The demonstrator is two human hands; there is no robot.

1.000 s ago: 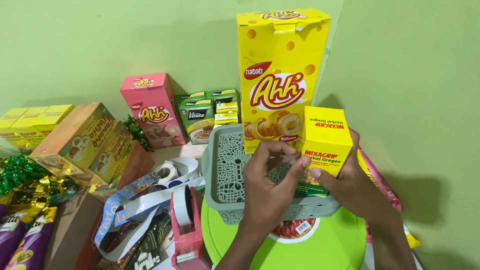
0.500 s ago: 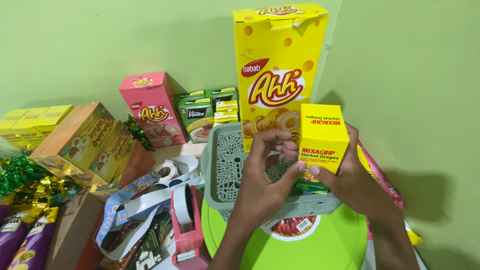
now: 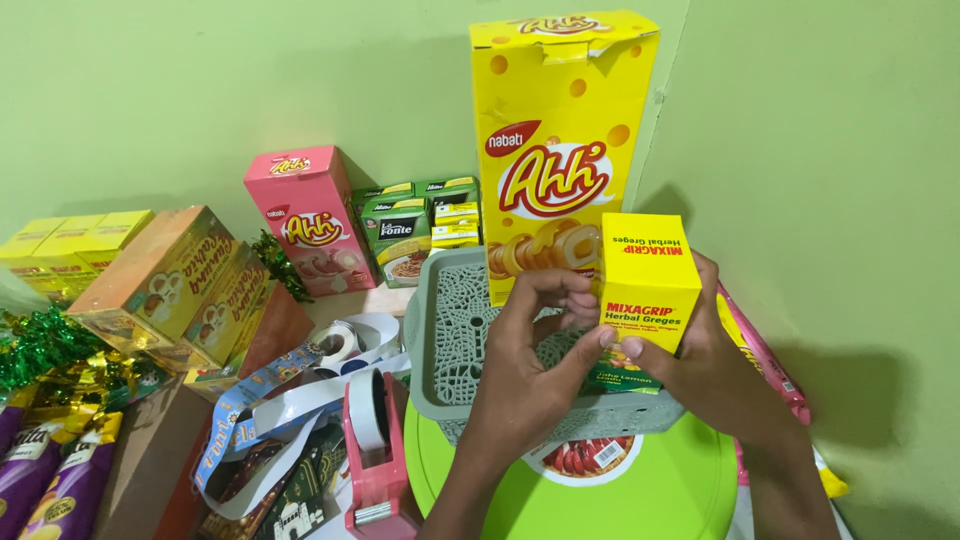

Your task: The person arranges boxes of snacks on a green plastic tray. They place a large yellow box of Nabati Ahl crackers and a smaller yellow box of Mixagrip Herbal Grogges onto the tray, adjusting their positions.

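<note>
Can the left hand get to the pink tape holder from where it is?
Probably yes. The left hand is over the grey basket, and the pink tape holder stands just beside it with nothing between them.

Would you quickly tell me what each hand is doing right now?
Left hand: fingertips on the small yellow box.
Right hand: closed on the small yellow box.

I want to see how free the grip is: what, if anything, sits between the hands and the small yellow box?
Nothing visible. The right hand holds the small yellow box from behind, and the left hand touches its lower front edge, above the grey basket.
</note>
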